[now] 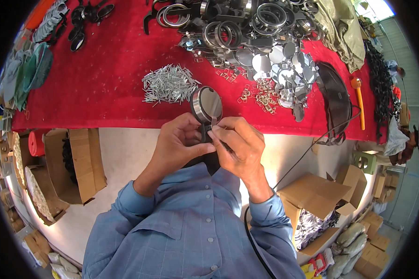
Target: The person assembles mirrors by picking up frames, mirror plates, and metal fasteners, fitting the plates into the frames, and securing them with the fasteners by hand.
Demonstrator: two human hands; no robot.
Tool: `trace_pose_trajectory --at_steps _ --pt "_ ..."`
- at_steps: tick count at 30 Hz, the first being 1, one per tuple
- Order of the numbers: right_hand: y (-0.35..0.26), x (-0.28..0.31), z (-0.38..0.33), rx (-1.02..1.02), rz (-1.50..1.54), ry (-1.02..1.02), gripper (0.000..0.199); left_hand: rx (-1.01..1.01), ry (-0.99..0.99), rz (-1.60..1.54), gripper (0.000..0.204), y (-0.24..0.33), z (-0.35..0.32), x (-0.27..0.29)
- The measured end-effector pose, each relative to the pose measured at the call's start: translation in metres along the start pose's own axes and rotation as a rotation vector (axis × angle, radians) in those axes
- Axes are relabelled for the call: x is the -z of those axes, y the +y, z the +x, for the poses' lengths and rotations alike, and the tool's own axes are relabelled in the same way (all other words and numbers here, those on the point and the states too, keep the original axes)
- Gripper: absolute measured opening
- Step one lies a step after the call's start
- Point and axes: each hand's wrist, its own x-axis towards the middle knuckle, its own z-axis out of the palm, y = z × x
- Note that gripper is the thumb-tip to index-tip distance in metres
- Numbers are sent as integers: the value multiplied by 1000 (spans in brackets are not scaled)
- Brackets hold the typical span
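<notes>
In front of my chest, above the table's near edge, I hold a round black-and-silver piece with a shiny grey disc on its face and a black stem below. My left hand is closed round the stem, its thumb lying along the bottom. With thumb and forefinger, my right hand pinches at a small metal tab under the disc, touching the stem; the fingers partly hide the tab. Just beyond my left hand lies a pile of thin silver pins. Small brass-coloured clips and loose shiny discs lie beyond my right hand.
A red cloth covers the table. Black rings and brackets are heaped at the back. To the right lie a black strap-like piece and an orange-handled tool. Cardboard boxes stand below; a black cable runs past my right arm.
</notes>
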Motion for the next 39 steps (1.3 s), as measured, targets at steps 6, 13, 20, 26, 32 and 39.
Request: trace_pose_trajectory --at_steps 6,13,20,26,32,39 --pt "-3 2 -1 70 -4 18 22 28 -68 -37 41 -2 -2 7" --pt "-3 0 -7 201 -79 -3 20 9 -108 -73 45 -6 -3 17" --pt "-4 -3 -12 268 -101 -89 19 -126 -46 -197 36 -12 -4 12" --pt "-13 -6 -11 54 209 -147 28 -130 320 -19 43 -15 -7 3" --pt "-8 1 -1 -654 706 52 50 -124 110 -112 50 -7 -11 4" --pt "-10 -5 17 -817 1074 -93 20 -61 63 -22 48 -11 -9 -4"
